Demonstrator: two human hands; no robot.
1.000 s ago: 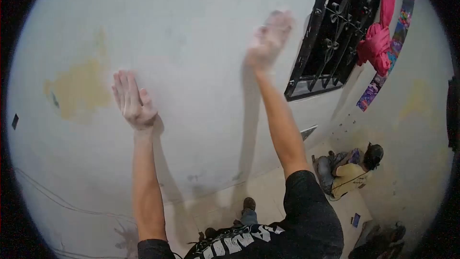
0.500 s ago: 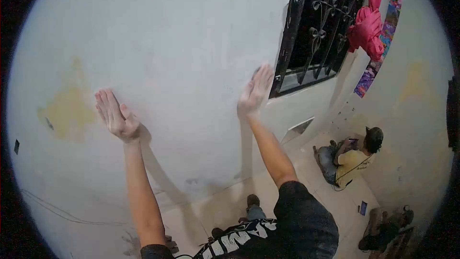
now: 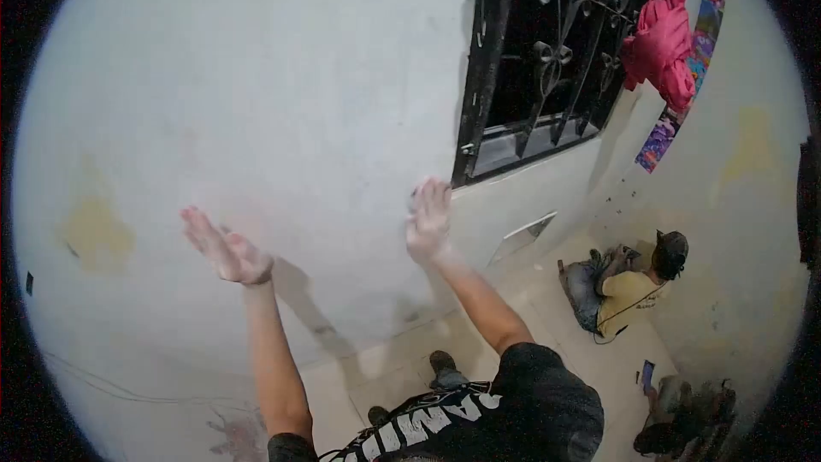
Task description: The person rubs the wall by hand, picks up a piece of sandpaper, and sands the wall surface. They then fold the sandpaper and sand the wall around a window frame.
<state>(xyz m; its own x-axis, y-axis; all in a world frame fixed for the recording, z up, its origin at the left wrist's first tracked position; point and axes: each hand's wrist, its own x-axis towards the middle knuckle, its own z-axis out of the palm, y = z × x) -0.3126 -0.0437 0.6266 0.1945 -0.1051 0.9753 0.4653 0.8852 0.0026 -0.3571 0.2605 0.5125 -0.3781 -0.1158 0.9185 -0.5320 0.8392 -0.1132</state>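
Observation:
Both my arms reach forward toward a pale wall. My left hand is open and holds nothing, its extended fingers pointing up and slightly left, with the thumb apart. My right hand is open and empty too, fingers stretched upward. Its fingertips overlap the area just below the lower left corner of a barred window in this view. Arm shadows fall on the wall.
A seated person in a cap is on the floor at right. Another person sits lower right beside a phone. A knotted pink curtain hangs by the window. A mirror-like panel leans below it.
Both hands have come down in the view; the right one also moved left and the left one slightly right. The lower-right person's hand now reaches close to the phone.

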